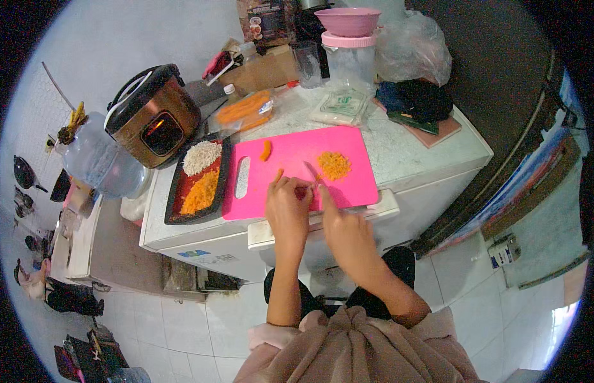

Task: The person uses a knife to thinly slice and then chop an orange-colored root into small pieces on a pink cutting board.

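Observation:
A pink plastic cutting board lies before me. My left hand is closed over its near edge, gripping a carrot stick whose end pokes out past the fingers. In my right hand is a knife, the forefinger stretched along it; its blade points away from me beside the left fingertips. Right of the blade sits a small heap of diced carrot. A loose carrot piece rests near the board's handle slot. The fingers hide the part of the carrot at the cutting edge.
Left of the board, a black tray holds white bits and chopped carrot. Behind stand a rice cooker, bagged carrots, a bag of white contents and a pink-lidded container. Everything rests on a white chest freezer.

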Demonstrator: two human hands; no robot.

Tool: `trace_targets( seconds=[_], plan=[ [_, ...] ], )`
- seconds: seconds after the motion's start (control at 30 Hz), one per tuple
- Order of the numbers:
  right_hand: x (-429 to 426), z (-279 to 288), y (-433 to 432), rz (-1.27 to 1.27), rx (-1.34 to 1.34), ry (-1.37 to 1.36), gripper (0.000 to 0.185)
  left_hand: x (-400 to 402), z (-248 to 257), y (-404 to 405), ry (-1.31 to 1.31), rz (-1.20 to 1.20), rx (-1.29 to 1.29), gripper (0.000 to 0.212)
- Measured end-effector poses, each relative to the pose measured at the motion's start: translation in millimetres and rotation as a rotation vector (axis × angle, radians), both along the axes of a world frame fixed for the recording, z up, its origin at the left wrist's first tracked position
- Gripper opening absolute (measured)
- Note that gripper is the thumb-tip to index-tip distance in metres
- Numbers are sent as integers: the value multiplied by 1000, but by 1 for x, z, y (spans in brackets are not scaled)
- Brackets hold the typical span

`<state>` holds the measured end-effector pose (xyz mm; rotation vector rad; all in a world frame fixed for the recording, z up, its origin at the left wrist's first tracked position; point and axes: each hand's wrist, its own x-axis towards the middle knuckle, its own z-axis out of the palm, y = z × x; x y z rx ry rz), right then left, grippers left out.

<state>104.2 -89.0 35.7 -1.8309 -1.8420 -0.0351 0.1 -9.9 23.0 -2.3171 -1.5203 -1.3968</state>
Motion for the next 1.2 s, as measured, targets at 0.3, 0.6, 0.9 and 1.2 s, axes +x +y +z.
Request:
trace_targets(
  seconds=[0.3,0.6,0.9,1.2],
  plan=[
    [-3,3,-30,9,-50,-74,55,1,5,-6,-23,23,-78,16],
    [9,-1,-2,18,9,54,50,5,5,-6,-37,34,-131,12],
    [-4,3,-35,38,-78,-124,63,1,4,-7,-12,40,-86,17],
    [15,4,2,66,-12,161,47,1,4,-6,3,64,-63,16]
  ],
)
